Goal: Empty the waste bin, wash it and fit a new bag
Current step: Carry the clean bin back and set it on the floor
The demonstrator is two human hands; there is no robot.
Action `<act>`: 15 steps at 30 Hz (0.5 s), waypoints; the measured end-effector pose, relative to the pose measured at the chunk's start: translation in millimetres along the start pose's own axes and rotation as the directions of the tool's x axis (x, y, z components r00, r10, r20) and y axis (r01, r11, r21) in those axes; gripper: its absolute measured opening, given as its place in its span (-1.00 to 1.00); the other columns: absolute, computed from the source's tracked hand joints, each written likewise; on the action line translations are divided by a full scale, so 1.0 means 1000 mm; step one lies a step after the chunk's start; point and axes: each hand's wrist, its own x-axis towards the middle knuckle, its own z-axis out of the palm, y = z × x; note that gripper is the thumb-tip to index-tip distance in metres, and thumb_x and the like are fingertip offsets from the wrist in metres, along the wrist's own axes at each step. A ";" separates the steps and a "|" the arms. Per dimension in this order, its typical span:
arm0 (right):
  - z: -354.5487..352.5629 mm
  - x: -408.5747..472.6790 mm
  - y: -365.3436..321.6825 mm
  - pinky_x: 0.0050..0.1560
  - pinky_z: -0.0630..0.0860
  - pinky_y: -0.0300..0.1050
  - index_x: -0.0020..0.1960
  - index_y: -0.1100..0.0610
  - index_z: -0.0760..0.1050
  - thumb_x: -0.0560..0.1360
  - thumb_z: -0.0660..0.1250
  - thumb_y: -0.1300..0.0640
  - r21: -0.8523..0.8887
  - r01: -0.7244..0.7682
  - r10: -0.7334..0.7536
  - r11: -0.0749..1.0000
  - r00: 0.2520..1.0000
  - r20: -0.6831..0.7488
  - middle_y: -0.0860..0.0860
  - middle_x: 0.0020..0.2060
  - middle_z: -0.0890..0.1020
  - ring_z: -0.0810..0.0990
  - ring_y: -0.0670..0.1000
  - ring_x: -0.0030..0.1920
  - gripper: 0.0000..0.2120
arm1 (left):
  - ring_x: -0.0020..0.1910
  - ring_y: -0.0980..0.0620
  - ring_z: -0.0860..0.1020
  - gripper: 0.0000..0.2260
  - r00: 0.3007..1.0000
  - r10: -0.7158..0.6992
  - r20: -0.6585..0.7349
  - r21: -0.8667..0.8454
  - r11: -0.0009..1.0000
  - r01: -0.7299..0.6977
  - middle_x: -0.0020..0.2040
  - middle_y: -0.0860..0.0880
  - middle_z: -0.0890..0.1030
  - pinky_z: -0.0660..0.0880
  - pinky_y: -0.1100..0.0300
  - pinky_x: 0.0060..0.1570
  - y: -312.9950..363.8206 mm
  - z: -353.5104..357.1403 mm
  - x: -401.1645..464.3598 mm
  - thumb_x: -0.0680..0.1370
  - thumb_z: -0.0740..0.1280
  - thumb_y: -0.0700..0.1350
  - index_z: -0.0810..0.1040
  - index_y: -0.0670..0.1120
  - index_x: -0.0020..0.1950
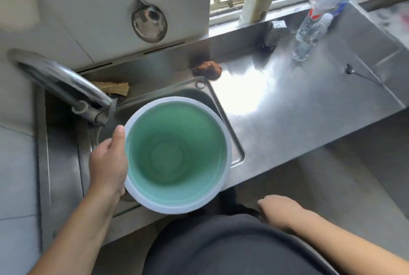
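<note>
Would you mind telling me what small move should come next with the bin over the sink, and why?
Probably shift the green plastic waste bin with the white rim left, under the chrome tap spout, so water can run in. The left hand grips its rim, it looks empty, and its mouth sits right of the spout. The right hand hangs free by the body.

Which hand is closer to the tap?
The left. The left hand grips the green bin's rim just below the tap. The right hand hangs far off, by the person's waist.
</note>
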 end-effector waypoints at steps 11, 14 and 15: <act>0.118 -0.032 -0.001 0.03 0.48 -0.04 0.20 0.09 0.50 0.53 0.19 0.01 0.350 -0.262 0.237 0.899 0.965 0.114 0.07 0.18 0.60 0.58 0.16 0.16 -0.70 | -0.34 0.04 0.69 -0.59 0.945 0.161 0.285 -0.119 0.984 -0.132 -0.27 0.05 0.73 0.64 0.02 -0.29 0.071 0.028 -0.060 0.38 0.35 0.40 0.72 0.08 -0.21; 0.128 -0.043 0.005 0.06 0.47 -0.05 0.17 0.12 0.49 0.54 0.19 0.00 0.420 -0.251 0.263 0.872 0.964 0.030 0.11 0.20 0.59 0.56 0.19 0.19 -0.71 | -0.35 0.05 0.70 -0.57 0.904 0.227 0.362 -0.112 0.973 -0.199 -0.26 0.04 0.73 0.64 0.06 -0.42 0.090 0.043 -0.091 0.40 0.34 0.42 0.72 0.08 -0.16; 0.131 -0.047 0.008 0.06 0.47 -0.05 0.16 0.13 0.50 0.55 0.19 0.01 0.441 -0.250 0.268 0.862 0.963 0.022 0.12 0.20 0.59 0.56 0.19 0.18 -0.71 | -0.35 0.03 0.70 -0.55 0.886 0.243 0.395 -0.109 0.970 -0.218 -0.26 0.03 0.73 0.64 0.04 -0.41 0.095 0.050 -0.104 0.40 0.34 0.43 0.72 0.07 -0.16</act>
